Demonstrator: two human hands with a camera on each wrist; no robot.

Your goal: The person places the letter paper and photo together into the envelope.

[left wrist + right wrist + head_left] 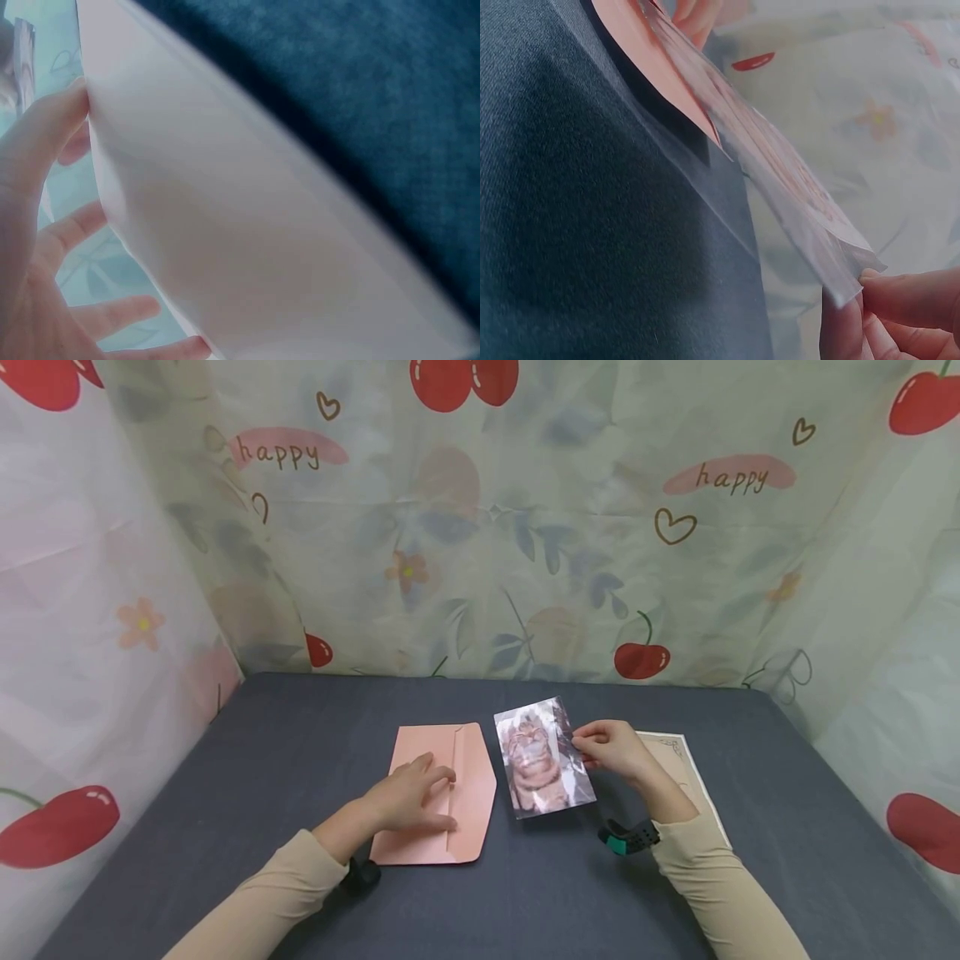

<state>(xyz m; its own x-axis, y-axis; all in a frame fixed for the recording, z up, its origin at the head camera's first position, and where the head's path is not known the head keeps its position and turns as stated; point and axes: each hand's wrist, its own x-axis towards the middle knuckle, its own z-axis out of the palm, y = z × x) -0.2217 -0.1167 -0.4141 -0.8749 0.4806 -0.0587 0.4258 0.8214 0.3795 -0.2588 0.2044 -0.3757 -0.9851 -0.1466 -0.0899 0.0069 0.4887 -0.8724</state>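
A pink envelope (472, 793) lies on the table with its flap opened out to the right. My left hand (412, 793) rests on it with spread, slightly bent fingers; in the left wrist view the fingertips (79, 97) touch the pale envelope (225, 195). Just to the right, my right hand (611, 747) pinches the right edge of a glossy picture (536, 760) of a cat-like animal, tilted above the table. From the right wrist view, the picture (780, 172) appears edge-on in a clear sleeve, its corner between thumb and fingers (907, 296).
A cream sheet (701, 785) with an ornate printed corner lies at the right, partly beneath my right forearm. The dark cloth-covered table (510, 910) backs onto a printed curtain (487, 552), which also hangs along both sides.
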